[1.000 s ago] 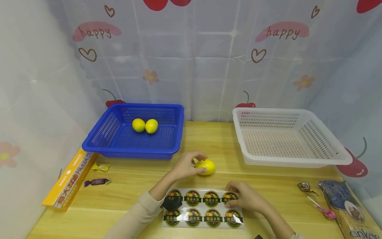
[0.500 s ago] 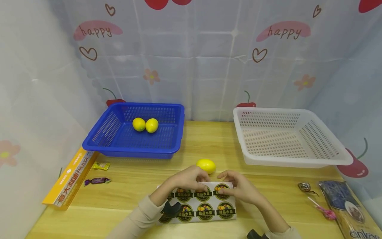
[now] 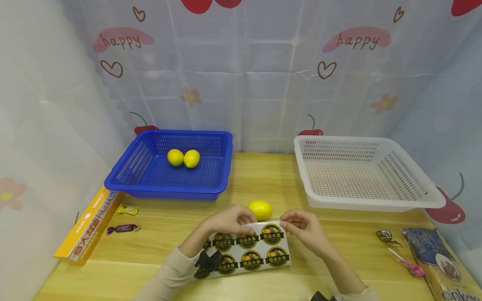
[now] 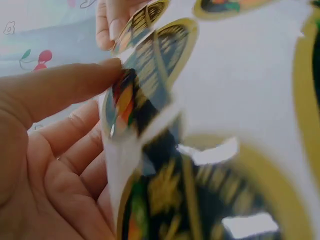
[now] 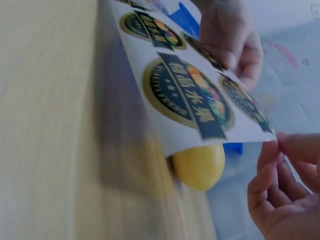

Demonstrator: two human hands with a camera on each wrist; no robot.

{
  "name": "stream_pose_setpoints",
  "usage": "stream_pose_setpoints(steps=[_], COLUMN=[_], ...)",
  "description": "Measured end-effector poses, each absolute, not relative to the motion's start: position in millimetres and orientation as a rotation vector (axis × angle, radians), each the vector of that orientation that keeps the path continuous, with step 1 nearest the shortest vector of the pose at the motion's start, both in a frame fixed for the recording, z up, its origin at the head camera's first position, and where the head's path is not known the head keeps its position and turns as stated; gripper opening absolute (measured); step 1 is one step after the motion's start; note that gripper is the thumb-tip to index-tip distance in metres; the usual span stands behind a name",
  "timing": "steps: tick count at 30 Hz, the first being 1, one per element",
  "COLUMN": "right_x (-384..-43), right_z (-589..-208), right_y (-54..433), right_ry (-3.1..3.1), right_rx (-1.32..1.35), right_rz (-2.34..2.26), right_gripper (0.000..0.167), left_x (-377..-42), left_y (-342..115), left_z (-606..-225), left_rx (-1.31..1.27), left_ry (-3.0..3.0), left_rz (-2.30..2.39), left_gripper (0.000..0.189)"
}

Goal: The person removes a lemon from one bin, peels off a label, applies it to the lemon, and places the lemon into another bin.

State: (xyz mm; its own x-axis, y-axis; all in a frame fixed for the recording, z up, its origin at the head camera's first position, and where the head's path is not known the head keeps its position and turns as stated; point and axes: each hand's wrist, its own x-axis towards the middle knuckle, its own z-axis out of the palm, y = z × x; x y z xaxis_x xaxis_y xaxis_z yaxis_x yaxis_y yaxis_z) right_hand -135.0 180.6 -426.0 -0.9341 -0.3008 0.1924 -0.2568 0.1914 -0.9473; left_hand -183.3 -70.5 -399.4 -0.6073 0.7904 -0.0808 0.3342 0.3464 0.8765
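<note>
A white sheet of round fruit stickers (image 3: 260, 246), black and gold with fruit pictures, is held tilted up off the table. My left hand (image 3: 230, 220) pinches its far edge, thumb on the printed face and fingers behind, as the left wrist view shows. At the far right corner, my right hand (image 3: 306, 232) pinches the sheet between thumb and index fingertip. In the right wrist view the sheet (image 5: 187, 97) stands clear of the table along its near side. Just beyond it a yellow lemon (image 3: 260, 210) lies on the table, partly covered by the sheet in the right wrist view.
At the back left a blue basket (image 3: 167, 191) holds two lemons (image 3: 183, 158). A white basket (image 3: 373, 203) stands back right. Left lie a pasta box (image 3: 88, 225) and two wrapped candies (image 3: 124, 228); right, a lollipop (image 3: 414, 269), another candy (image 3: 384, 235) and a bag (image 3: 437, 263).
My left hand has let go of the lemon and taken the sticker sheet's far edge. My right hand has moved to its corner, and the sheet has risen and shifted left.
</note>
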Motion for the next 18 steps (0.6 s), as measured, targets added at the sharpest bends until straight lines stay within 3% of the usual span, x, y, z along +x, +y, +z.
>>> stream_pose_setpoints(steps=[4, 18], right_x=[-132, -128], right_z=[-426, -425], right_y=[171, 167], right_ry=[2.460, 2.477], right_rx=[-0.583, -0.803], right_rz=[-1.941, -1.811], right_gripper=[0.014, 0.022], left_x=[-183, -184], left_y=[-65, -65], left_z=[-404, -405], left_rx=[0.984, 0.999], left_ry=[2.102, 2.036], left_rz=[1.207, 1.252], left_gripper=[0.014, 0.012])
